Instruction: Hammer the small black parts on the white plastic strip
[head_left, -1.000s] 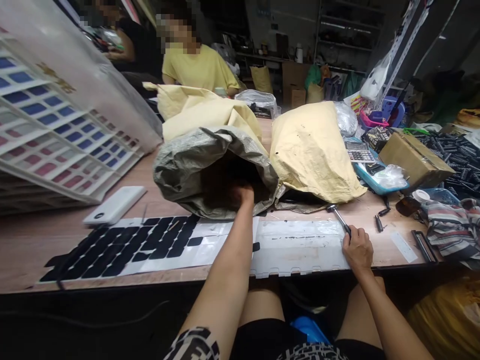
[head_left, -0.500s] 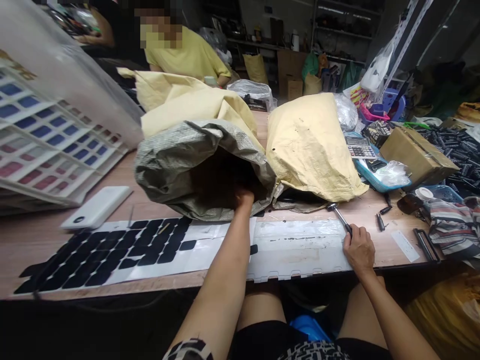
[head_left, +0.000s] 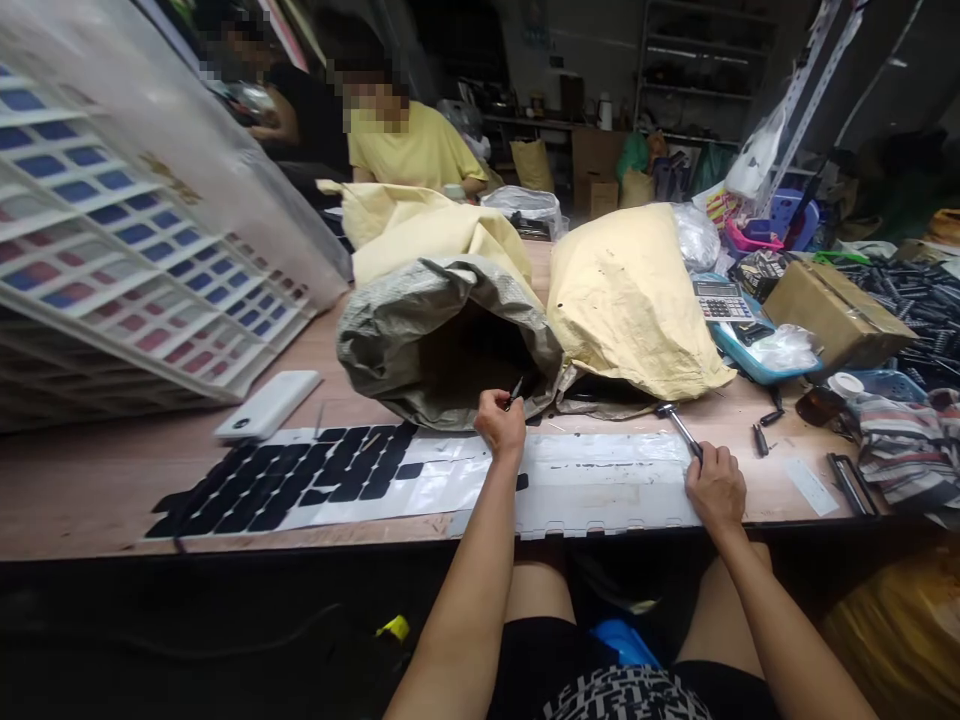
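Observation:
In front of the mouth of an open grey-lined sack, my left hand pinches a small dark pointed piece between thumb and fingers. Its exact kind is too small to make out. My right hand rests at the table's front edge, closed round the dark grip of a small hammer with a metal shaft. The hammer's head lies by the lower edge of a full yellow sack. Between my hands stretches a pale flat sheet, and black square pads lie on white backing at left.
A white power bank lies beside a large white plastic crate. To the right are a calculator, a blue tray, a cardboard box and striped cloth. A person in a yellow shirt sits across the table.
My left hand has come out of the sack's mouth, now with a small dark piece in its fingers. The right hand stays on the hammer. The view has shifted slightly left.

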